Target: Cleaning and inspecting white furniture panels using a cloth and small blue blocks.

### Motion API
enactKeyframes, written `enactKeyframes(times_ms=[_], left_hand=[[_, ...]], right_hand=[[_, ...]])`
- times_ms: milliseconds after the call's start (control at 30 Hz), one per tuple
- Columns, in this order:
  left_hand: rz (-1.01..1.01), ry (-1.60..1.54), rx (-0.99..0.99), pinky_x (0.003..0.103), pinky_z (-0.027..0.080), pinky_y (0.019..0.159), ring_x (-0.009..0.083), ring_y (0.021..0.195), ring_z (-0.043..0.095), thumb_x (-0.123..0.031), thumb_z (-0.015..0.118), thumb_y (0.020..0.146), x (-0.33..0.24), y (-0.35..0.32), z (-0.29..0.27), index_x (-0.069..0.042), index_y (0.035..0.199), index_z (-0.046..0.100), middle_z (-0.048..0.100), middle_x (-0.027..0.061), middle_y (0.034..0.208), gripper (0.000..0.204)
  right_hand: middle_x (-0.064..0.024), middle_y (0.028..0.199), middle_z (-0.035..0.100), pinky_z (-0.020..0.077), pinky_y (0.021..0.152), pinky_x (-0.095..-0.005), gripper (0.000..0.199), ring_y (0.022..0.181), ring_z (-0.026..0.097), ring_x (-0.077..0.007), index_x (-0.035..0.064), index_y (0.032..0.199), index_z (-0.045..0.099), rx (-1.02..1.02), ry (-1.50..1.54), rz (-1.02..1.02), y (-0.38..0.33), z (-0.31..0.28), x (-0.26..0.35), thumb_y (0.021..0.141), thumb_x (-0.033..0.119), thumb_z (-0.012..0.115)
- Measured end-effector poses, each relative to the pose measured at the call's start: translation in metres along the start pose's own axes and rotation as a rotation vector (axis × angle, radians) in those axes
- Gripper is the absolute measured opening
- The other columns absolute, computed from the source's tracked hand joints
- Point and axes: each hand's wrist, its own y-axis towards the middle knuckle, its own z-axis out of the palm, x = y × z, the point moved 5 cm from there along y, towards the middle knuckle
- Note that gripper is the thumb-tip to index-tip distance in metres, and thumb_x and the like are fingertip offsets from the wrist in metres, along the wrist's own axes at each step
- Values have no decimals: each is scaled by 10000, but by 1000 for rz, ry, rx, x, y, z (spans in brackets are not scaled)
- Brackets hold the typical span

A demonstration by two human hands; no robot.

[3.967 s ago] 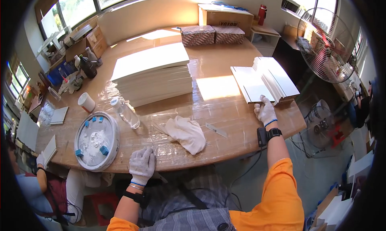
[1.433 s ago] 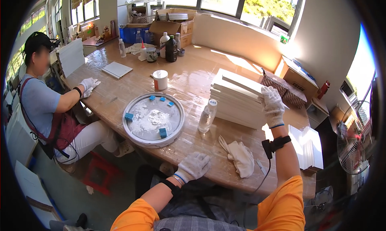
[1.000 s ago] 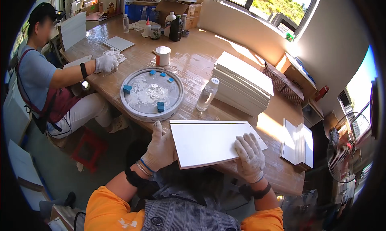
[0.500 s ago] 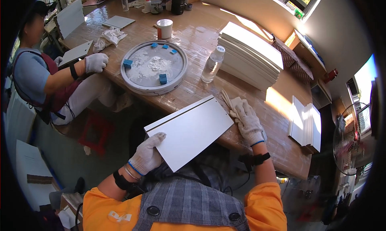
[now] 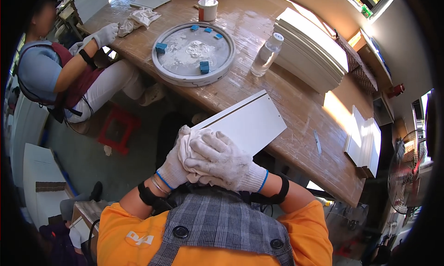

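Observation:
A white rectangular board [image 5: 254,122] with a dark groove along its far edge lies tilted in front of me, its far end over the table's edge. My left hand [image 5: 172,168], in a white knitted glove, grips its near-left end; the fingers are partly hidden. My right hand [image 5: 223,160], gloved too, is closed over a crumpled cream cloth [image 5: 187,150] and presses it onto that same end, close against my left hand. Between them the hands and cloth cover the board's near end.
On the brown table [image 5: 296,159] are a round grey tray [image 5: 194,81] with white paste and blue blocks, a clear bottle [image 5: 266,58], a white tub [image 5: 208,10], a stack of white boards [image 5: 310,53] and a thin strip [image 5: 317,142]. A co-worker [image 5: 60,76] sits at left.
My right hand has carried the cloth from the tabletop onto the board's near end, beside my left hand. The thin strip now shows on the table. The co-worker's hands have moved.

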Motion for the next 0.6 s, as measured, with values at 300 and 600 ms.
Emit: enactKeyframes(times_ms=[300,600], left_hand=[[-291,-1293,-191,391,291,1127,249,1359,377,-661,255,948,1,-5,4,-110,1469,319,394,87,1479,761],[-242,-1403,-135,409,189,1157,269,1394,301,-831,153,827,6,-8,0,-126,1495,279,310,98,1528,980]], right_hand=[[-148,1328,525,478,885,-461,440,1067,565,-362,140,1291,551,-74,-499,1077,-120,-53,-185,889,319,549],[-139,1249,596,465,917,-437,412,1061,578,-354,107,1253,585,-380,-240,856,-89,-68,-148,853,199,623]])
